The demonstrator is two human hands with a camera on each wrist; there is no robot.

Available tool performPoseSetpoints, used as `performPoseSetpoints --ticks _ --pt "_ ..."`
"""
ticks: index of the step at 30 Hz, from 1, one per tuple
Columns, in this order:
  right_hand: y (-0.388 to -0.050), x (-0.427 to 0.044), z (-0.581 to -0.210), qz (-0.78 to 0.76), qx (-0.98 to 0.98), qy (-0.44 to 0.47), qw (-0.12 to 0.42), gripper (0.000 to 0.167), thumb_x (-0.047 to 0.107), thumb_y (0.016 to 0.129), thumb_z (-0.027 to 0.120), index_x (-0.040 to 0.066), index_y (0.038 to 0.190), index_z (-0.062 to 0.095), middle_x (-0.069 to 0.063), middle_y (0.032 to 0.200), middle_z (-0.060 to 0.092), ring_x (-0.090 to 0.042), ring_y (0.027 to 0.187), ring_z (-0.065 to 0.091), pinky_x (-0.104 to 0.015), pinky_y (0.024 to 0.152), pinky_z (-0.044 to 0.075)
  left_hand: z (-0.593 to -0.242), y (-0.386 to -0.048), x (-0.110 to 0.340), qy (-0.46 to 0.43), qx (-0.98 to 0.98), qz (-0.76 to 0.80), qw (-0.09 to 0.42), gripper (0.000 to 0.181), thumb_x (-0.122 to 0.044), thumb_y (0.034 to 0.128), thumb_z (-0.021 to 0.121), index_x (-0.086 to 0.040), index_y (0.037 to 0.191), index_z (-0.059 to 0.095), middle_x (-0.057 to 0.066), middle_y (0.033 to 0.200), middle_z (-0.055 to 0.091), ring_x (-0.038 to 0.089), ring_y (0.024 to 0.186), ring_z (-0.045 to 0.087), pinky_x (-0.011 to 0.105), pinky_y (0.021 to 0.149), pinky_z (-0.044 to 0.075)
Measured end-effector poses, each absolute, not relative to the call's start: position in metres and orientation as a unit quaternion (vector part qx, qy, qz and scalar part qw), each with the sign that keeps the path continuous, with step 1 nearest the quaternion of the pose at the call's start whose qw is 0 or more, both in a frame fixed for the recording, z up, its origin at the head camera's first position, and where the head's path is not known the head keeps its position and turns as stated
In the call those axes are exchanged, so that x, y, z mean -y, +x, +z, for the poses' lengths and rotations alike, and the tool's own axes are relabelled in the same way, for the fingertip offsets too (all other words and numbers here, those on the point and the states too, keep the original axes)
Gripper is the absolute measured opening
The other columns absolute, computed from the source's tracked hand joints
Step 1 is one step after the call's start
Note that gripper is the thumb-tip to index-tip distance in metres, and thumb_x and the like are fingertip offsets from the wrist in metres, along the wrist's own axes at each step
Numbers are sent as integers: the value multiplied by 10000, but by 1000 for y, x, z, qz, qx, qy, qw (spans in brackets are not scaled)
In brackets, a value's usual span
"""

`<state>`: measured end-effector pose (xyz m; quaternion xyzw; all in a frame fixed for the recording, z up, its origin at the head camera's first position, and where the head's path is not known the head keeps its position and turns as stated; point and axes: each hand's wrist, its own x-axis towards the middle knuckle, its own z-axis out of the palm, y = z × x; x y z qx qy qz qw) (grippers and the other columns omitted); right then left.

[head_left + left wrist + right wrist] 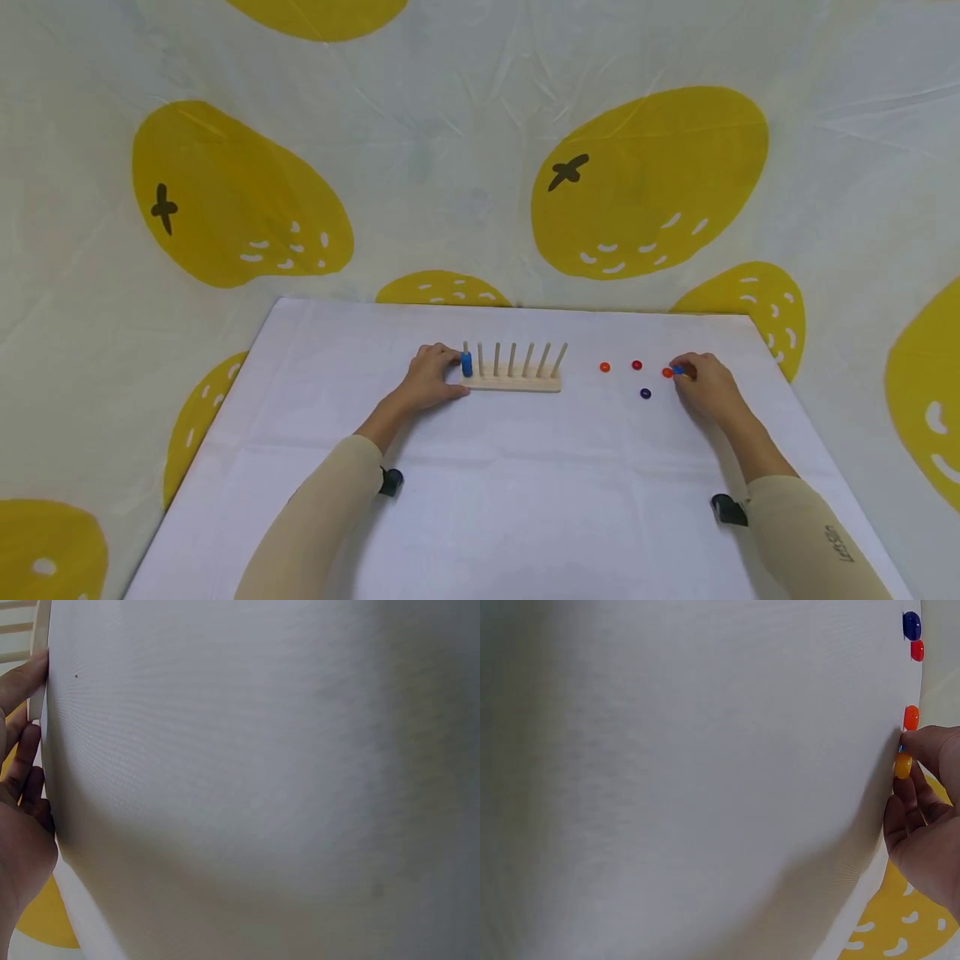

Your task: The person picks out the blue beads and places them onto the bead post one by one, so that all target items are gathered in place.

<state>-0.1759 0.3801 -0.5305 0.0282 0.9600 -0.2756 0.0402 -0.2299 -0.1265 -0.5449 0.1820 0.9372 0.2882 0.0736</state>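
A wooden peg rack [517, 383] with a row of upright pegs stands on the table. Several blue rings [467, 365] are stacked on its leftmost peg. My left hand [433, 377] grips the rack's left end, thumb at the front edge and fingers behind; the left wrist view catches the fingers [24, 682] against the rack's edge. Out on the right, my right hand [707, 385] pinches a blue ring [678, 370] just above the tabletop. An orange-red ring [667, 372] lies right beside it. By the right fingertips, a yellow-orange ring [903, 766] shows in the right wrist view.
Between the rack and my right hand lie an orange ring [604, 367], a red ring [637, 365] and a dark blue ring [646, 393]. A white cloth covers the table [525, 500]. Behind it hangs a pale curtain [450, 167] printed with yellow fruit.
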Motion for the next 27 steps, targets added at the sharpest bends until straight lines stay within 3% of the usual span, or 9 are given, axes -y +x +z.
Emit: performPoseSetpoints --ticks 27 --pt "-175 -382 -524 -286 -956 48 46 346 185 1048 575 -18 1327 562 -266 1243 532 -424 1118 502 -631 1032 460 -548 -230 126 183 -937 289 68 645 -360 820 882 -105 1365 651 55 1296 619 293 1332 457 490 1144 369"
